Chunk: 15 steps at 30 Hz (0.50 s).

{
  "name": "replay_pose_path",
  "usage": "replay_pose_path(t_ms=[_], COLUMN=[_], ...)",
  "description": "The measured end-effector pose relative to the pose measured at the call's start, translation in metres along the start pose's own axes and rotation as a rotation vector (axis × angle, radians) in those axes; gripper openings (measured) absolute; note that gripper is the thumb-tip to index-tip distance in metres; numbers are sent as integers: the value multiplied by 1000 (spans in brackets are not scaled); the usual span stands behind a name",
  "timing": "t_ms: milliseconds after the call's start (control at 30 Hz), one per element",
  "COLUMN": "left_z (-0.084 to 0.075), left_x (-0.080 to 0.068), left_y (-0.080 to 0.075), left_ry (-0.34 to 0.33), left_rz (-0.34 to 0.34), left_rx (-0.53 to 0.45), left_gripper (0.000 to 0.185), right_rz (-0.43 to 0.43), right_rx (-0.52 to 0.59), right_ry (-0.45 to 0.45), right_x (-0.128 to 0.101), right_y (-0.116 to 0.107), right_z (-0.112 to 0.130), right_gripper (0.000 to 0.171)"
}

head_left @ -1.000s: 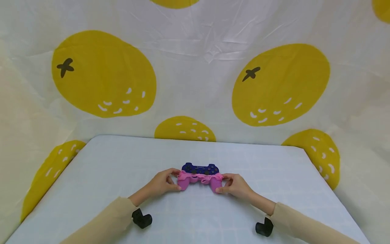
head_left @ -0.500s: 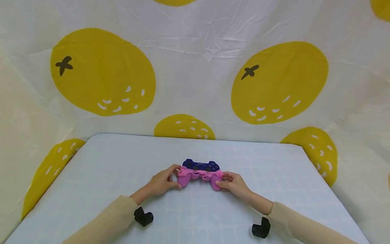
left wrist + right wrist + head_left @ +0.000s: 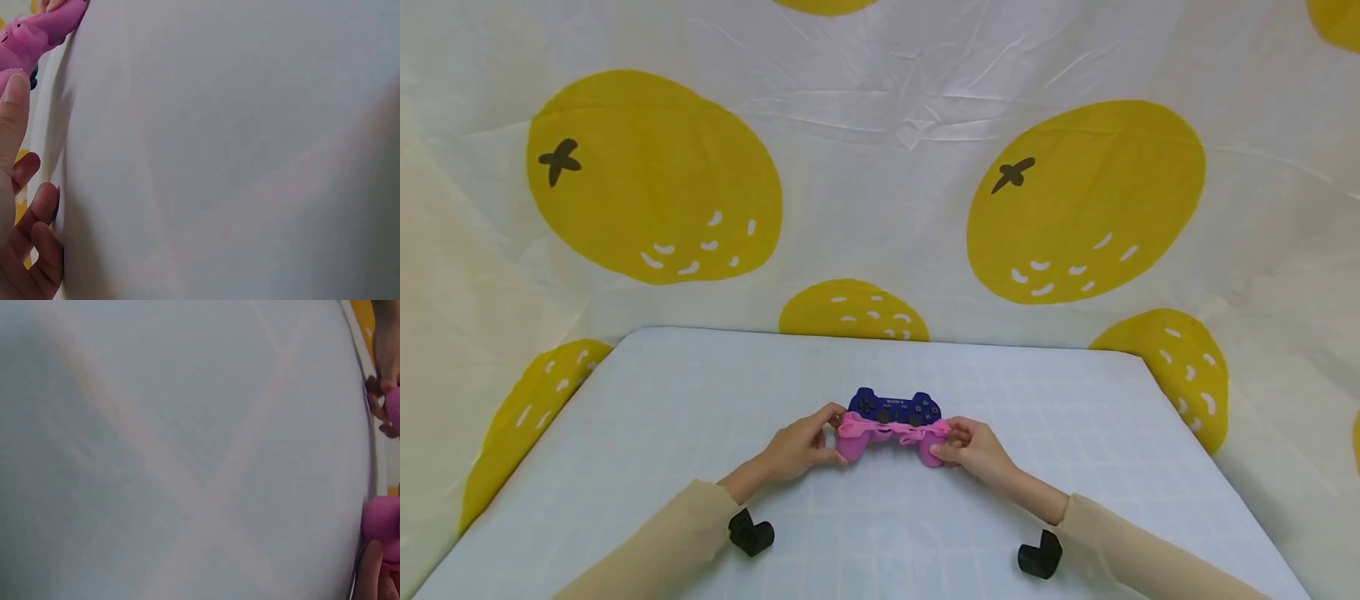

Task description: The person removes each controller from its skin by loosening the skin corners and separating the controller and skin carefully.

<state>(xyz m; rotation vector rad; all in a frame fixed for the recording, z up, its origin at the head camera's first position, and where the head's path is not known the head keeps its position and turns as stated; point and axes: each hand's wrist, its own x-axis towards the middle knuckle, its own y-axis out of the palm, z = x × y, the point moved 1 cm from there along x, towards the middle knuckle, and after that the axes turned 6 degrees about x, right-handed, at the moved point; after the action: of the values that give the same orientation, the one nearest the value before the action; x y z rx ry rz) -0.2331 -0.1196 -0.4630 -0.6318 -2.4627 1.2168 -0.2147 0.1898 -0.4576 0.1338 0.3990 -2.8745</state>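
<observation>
Head view: 1 blue controller (image 3: 895,407), more exposed than 1 second earlier; pink cover (image 3: 891,436) peeled nearer us, pinched between our left hand (image 3: 802,445) and right hand (image 3: 973,447) fingers; removal progressing.

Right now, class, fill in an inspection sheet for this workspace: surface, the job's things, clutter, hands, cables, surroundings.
Surface: pale blue checked table, flat.
Job's things: dark blue game controller on the table, pink silicone cover bunched over its near half and both grips.
Clutter: nothing seen.
Hands: left hand pinches the cover's left end; right hand pinches the right end.
Cables: nothing seen.
Surroundings: white backdrop cloth printed with yellow oranges; black wrist cameras under beige sleeves.
</observation>
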Motion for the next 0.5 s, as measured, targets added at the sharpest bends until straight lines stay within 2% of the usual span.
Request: replay_pose_path(t_ms=[167, 300, 367, 500], left_z=[-2, -5, -7, -13], left_x=[-3, -8, -10, -10], left_y=[0, -1, -2, -3], left_ry=[29, 65, 104, 162], left_rz=[-63, -133, -166, -257], left_rx=[-19, -100, -120, -40], left_gripper=[62, 65, 62, 48], right_rz=[17, 4, -20, -83], right_rx=[-101, -180, -235, -342], right_ry=[-95, -162, -199, -281], right_x=[-3, -6, -8, -10], right_y=[-3, -3, -2, -2], right_z=[-3, -3, -1, 6], right_gripper=[40, 41, 40, 37])
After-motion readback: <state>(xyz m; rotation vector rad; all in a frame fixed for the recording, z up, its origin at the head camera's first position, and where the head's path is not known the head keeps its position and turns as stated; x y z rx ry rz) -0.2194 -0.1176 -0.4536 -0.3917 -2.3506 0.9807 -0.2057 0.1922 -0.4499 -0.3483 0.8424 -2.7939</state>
